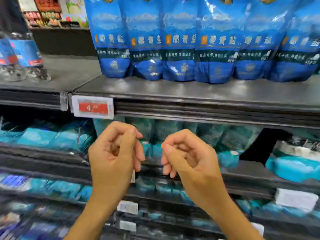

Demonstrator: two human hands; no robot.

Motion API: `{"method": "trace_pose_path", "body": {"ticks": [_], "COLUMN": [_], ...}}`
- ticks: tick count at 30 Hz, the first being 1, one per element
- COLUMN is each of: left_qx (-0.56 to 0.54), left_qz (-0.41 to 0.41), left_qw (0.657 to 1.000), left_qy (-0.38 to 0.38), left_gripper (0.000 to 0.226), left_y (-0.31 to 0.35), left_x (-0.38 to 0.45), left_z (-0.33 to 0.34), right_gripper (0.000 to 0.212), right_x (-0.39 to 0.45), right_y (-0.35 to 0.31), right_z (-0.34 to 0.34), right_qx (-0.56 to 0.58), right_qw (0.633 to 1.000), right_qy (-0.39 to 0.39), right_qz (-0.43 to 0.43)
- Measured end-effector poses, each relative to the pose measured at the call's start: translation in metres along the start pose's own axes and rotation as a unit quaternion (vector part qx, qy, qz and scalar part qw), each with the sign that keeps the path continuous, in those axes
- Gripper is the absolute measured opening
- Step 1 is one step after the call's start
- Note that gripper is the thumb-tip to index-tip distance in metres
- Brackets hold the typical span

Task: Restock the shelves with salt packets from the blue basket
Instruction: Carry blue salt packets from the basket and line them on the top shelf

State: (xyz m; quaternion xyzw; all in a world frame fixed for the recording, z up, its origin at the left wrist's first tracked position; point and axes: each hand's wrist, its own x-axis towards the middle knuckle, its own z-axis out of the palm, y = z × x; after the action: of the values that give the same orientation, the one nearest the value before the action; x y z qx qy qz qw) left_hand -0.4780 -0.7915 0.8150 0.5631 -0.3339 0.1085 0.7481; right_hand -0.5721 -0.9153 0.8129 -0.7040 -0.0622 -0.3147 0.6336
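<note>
Several blue salt packets [180, 40] stand upright in a row on the grey top shelf [173, 91]. My left hand [116, 153] and my right hand [187, 156] hover side by side in front of the shelf below, fingers loosely curled and holding nothing. Teal packets [225, 137] lie on that lower shelf behind my hands. The blue basket is out of view.
A red price tag [93, 108] is clipped to the top shelf's front edge. Clear bottles with blue labels [22, 52] stand at the upper left. More teal and blue packets [52, 189] fill the lower shelves, with white tags [294, 200] on the rails.
</note>
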Motion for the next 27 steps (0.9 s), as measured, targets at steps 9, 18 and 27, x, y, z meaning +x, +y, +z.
{"method": "trace_pose_path", "body": {"ticks": [9, 18, 27], "left_qx": [0.094, 0.147, 0.204], "left_qz": [-0.294, -0.403, -0.462], "left_qw": [0.943, 0.879, 0.764], "left_qy": [0.122, 0.207, 0.402], "left_gripper": [0.028, 0.035, 0.035], "left_y": [-0.099, -0.079, -0.031], "left_x": [-0.184, -0.292, -0.397], "left_z": [-0.095, -0.14, -0.175], "right_gripper": [0.019, 0.019, 0.04], "right_x": [-0.149, -0.247, -0.272], "right_y": [0.126, 0.16, 0.19], "right_z": [0.04, 0.039, 0.115], "right_qx": [-0.04, -0.058, -0.084], "right_qw": [0.961, 0.907, 0.838], "right_qy": [-0.047, -0.182, -0.394], "right_qz": [0.27, 0.376, 0.367]}}
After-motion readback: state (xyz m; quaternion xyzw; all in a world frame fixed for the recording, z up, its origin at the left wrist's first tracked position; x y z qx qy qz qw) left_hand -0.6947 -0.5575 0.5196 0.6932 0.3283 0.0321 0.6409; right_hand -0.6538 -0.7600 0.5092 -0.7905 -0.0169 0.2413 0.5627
